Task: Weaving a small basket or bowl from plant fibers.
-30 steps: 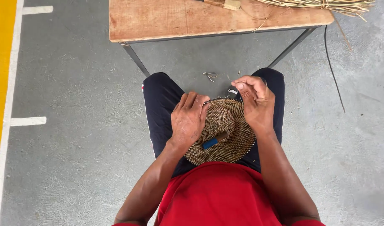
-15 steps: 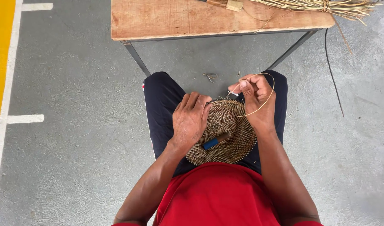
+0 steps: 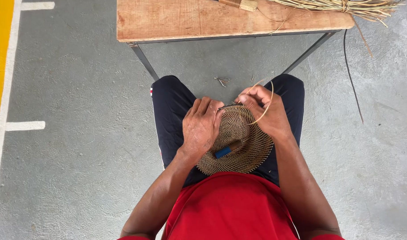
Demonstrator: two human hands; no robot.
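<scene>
Woven disc [image 3: 243,146], round and coiled from brown fibre, rests on my lap against my dark trousers [image 3: 170,111], with a small blue-tipped tool [image 3: 226,150] lying on its middle. My left hand [image 3: 201,126] lies flat over the disc's left part, fingers spread and gripping its far rim, while my right hand [image 3: 263,111] pinches a thin pale strand [image 3: 268,104] that loops up by the disc's far edge. Beyond my knees stands a wooden bench [image 3: 190,20] with a bundle of pale straw [image 3: 341,5] at its far right corner, and small metal snips [image 3: 222,81] lie on the grey floor [image 3: 79,133] beneath its near edge.
</scene>
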